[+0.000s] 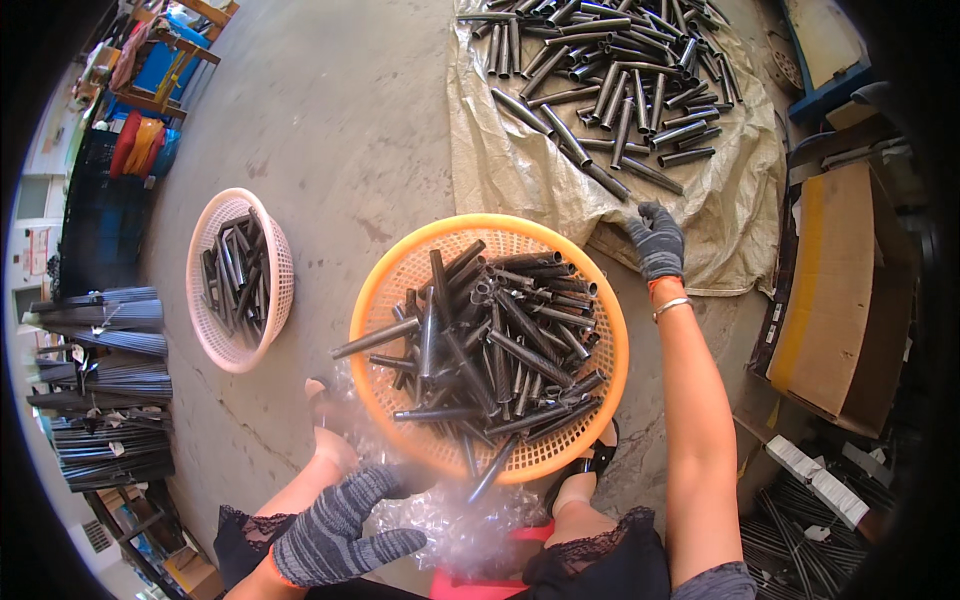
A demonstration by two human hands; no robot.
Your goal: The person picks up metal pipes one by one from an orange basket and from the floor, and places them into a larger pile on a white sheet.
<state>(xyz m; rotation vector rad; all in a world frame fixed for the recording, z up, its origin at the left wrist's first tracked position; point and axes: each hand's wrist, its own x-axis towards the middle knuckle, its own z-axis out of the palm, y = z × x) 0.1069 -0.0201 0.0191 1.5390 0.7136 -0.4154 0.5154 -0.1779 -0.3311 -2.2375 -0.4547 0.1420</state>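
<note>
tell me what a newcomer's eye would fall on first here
Probably the large orange basket at the centre, heaped with dark tubes. Next, the loose pile of tubes on the tan sheet at the top, with the gloved right hand close to its nearest ones. Then the smaller pink basket at left, also holding dark pieces.

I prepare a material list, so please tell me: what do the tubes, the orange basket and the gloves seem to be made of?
Tubes: glossy black, perhaps metal or carbon composite; the bright reflected streaks would fit both.
Basket: probably moulded plastic, smooth, judging by its even colour and regular lattice holes.
Gloves: likely knitted yarn, matt, from the mottled grey, ribbed texture.
</note>
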